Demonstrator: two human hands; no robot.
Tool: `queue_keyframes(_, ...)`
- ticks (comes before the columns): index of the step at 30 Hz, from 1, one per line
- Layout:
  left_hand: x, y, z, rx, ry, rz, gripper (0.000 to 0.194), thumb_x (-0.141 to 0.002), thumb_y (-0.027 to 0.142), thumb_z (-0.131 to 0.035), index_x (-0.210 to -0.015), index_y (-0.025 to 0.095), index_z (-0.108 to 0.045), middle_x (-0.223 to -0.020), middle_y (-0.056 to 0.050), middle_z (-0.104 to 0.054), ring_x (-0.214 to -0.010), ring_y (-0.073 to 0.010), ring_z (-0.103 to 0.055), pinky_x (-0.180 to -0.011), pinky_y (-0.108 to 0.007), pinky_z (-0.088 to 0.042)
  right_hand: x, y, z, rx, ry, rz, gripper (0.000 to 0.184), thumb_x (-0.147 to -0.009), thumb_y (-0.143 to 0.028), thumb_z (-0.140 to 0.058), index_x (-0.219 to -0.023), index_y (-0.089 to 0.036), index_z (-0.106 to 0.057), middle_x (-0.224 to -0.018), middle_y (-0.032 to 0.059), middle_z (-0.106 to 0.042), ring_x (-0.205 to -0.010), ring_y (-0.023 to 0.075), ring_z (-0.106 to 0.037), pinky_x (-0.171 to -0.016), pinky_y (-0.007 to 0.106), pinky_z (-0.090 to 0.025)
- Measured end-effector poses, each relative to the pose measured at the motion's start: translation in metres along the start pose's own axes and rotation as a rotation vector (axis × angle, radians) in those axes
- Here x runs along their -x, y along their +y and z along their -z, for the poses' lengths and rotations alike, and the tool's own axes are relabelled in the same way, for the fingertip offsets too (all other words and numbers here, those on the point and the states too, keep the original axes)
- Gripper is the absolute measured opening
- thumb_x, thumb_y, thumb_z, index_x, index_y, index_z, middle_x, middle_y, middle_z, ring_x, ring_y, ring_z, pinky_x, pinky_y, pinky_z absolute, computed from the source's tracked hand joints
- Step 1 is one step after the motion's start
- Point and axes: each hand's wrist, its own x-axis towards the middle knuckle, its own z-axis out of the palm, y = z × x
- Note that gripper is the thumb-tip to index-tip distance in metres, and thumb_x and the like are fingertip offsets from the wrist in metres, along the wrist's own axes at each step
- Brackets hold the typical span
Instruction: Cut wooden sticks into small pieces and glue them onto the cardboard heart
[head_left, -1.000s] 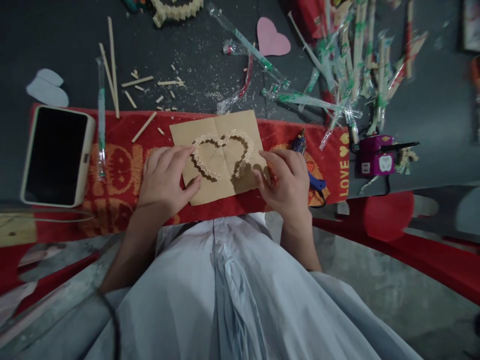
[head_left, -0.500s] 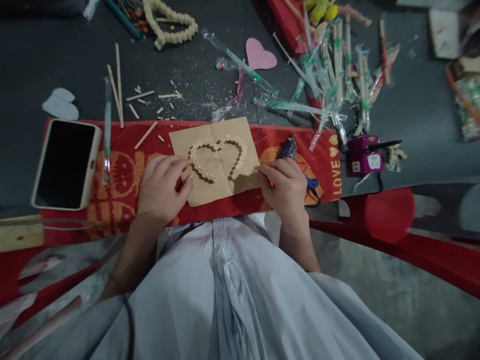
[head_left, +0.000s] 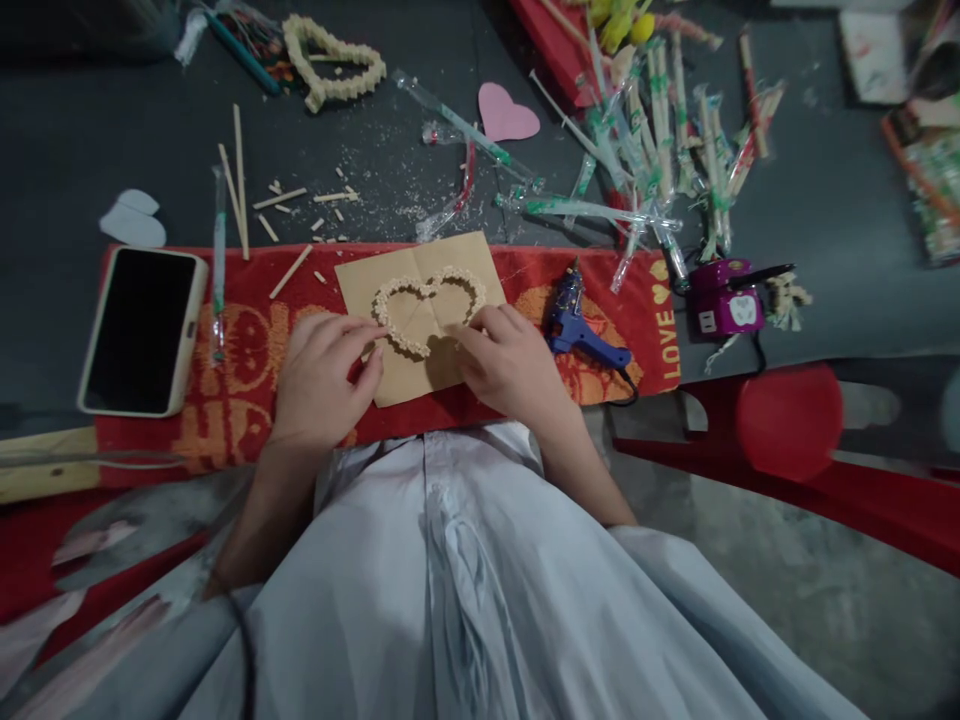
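Note:
A sheet of brown creased paper (head_left: pixel 358 292) carries a heart outline of small pale pieces (head_left: pixel 388 288), with its lower tip not joined in view. My left hand (head_left: pixel 324 378) rests at the paper's left edge, fingertips by the outline's left side and thumb apart from the index finger. Over the lower right of the outline is my right hand (head_left: pixel 511 362), thumb and fingers pinched together; anything between them is too small or hidden. A blue glue gun (head_left: pixel 576 325) lies just right of that hand on the red towel (head_left: pixel 420 425).
A phone (head_left: pixel 141 332) lies left on the towel. Short cut sticks (head_left: pixel 290 272) and crumbs are scattered behind the paper. Wrapped sticks (head_left: pixel 660 120), a pink paper heart (head_left: pixel 508 112) and a pale stick-built heart frame (head_left: pixel 367 78) lie farther back. A purple box (head_left: pixel 726 300) stands right.
My right hand has moved left from the paper's right edge onto the outline's lower right, uncovering the glue gun. My left hand has stayed nearly in place. The view has shifted slightly.

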Motion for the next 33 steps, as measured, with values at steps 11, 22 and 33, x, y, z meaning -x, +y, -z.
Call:
queue_keyframes(11, 0.006, 0.003, 0.002, -0.053, 0.018, -0.005, 0.021, -0.087, 0.026, -0.048, -0.100, 0.024, -0.065, -0.099, -0.003, -0.068, -0.100, -0.0216, -0.058, -0.095, -0.040, -0.045, -0.012, -0.008, -0.013, 0.114, -0.106, 0.064, 0.021, -0.092, -0.023, -0.050, -0.080, -0.020, -0.068, -0.078, 0.0048, -0.061, -0.078, 0.0203, -0.043, -0.071, 0.034, -0.035)
queue_keyframes(22, 0.003, 0.007, 0.001, -0.028, -0.021, 0.006, 0.025, -0.087, 0.027, -0.047, -0.098, 0.020, -0.068, -0.099, -0.004, -0.069, -0.102, -0.0216, -0.058, -0.096, -0.038, -0.043, 0.026, 0.002, 0.011, 0.012, -0.020, 0.115, 0.025, -0.092, -0.017, -0.048, -0.075, -0.017, -0.067, -0.070, 0.0033, -0.059, -0.072, 0.0171, -0.041, -0.066, 0.030, -0.031)
queue_keyframes(33, 0.003, 0.007, 0.010, -0.056, -0.033, 0.045, 0.028, -0.090, 0.029, -0.043, -0.101, 0.020, -0.067, -0.103, -0.005, -0.069, -0.104, -0.0211, -0.057, -0.097, -0.038, -0.043, 0.000, 0.071, 0.052, 0.379, -0.049, -0.182, 0.029, -0.091, -0.019, -0.043, -0.081, -0.014, -0.070, -0.082, 0.0094, -0.068, -0.081, 0.0211, -0.053, -0.066, 0.031, -0.033)
